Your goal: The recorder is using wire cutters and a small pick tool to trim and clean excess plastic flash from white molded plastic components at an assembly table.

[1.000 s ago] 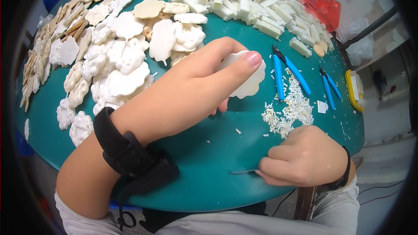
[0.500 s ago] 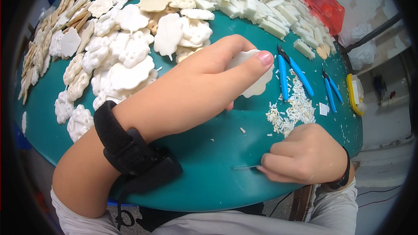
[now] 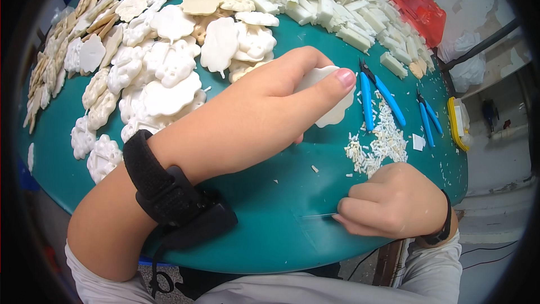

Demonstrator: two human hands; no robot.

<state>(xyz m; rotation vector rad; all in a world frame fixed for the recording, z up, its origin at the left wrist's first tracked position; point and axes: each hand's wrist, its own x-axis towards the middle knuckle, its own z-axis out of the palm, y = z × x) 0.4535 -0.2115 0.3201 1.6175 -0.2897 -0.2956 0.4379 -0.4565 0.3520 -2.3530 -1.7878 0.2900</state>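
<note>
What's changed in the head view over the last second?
Left hand, gripping a pale scalloped piece, moved slightly right, toward the larger blue-handled pliers. Right hand, with a thin tool, edged slightly away from the person. The view shifted a little too. Nothing visibly picked up or let go. Pliers, clippings heap and piled pieces stayed put.

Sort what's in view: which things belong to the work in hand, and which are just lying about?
Likely in use:
- white scalloped piece, in the left hand
- thin, blurred tool, in the right hand
- piled similar pieces

Apparently lying about:
- two blue-handled cutters
- small pale scraps
- heaped pale blocks
- red bag
</note>
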